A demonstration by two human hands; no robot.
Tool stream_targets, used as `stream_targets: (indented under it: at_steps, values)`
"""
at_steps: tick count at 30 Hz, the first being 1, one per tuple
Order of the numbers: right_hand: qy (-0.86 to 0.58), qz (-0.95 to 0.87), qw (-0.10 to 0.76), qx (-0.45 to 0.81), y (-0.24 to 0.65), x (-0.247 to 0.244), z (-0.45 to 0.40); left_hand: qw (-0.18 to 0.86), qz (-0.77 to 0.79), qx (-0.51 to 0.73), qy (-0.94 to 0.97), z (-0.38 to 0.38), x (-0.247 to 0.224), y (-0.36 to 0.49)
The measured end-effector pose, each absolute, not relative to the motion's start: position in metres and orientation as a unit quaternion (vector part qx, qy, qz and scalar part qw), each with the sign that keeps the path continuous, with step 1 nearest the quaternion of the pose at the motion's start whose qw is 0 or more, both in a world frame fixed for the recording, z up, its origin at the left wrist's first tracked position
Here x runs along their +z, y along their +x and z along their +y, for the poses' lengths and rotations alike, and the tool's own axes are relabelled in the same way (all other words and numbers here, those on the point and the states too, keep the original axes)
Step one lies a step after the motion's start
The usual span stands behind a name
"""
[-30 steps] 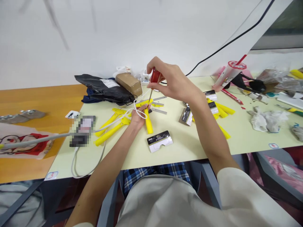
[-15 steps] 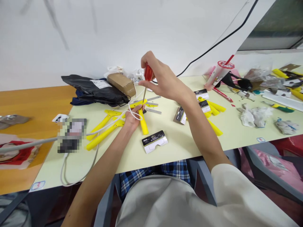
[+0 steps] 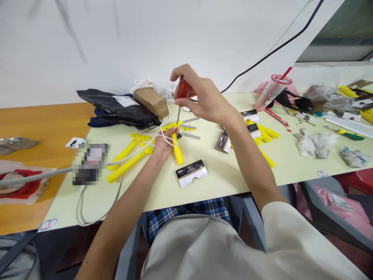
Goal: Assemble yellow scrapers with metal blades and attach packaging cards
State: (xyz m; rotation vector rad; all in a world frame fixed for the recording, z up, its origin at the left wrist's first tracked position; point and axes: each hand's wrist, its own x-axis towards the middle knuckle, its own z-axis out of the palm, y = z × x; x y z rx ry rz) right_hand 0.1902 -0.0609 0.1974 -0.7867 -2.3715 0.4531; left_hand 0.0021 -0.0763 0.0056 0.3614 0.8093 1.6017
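My right hand (image 3: pixel 201 95) grips the red handle of a screwdriver (image 3: pixel 183 90), fingers curled round it from above. Its thin shaft points down onto the head of a yellow T-shaped scraper (image 3: pixel 178 151). My left hand (image 3: pixel 163 144) is closed round that scraper's head, with the handle pointing towards me. A loop of white cable (image 3: pixel 171 140) crosses over the left hand and scraper. Just right of the head lie flat metal blades (image 3: pixel 190 135). More yellow scraper pieces (image 3: pixel 125 166) lie left of my left hand. A black-and-white card package (image 3: pixel 191 173) lies nearer me.
A black plastic bag (image 3: pixel 116 109) and a cardboard box (image 3: pixel 151 102) stand against the wall. On the right are more yellow scrapers (image 3: pixel 264 134) with cards, a cup with straw (image 3: pixel 271 91), a red marker (image 3: pixel 276 117) and crumpled tissue (image 3: pixel 314 143). A blurred-out device (image 3: pixel 90 163) lies left.
The fingers of my right hand have shifted slightly round the screwdriver handle. My left hand and the scraper stay in place; the whole view has moved a little.
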Motion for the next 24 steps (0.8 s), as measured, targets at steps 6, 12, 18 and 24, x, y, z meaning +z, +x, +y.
stream_targets:
  at_steps: [6,12,18,24]
  values:
    - [-0.316,-0.883,0.318,0.139,0.19,0.194,-0.058,0.602,0.359,0.696,0.154,-0.075,0.001,0.001]
    - [-0.3,-0.888,0.312,0.156,0.196,0.195,-0.057,0.599,0.376,0.689,0.158,-0.075,0.002,0.002]
    - [-0.231,-0.887,0.376,0.137,0.194,0.19,-0.05,0.595,0.408,0.676,0.151,-0.079,0.008,0.006]
    - [-0.269,-0.878,0.333,0.215,0.195,0.193,-0.056,0.59,0.403,0.682,0.155,-0.078,0.006,0.004]
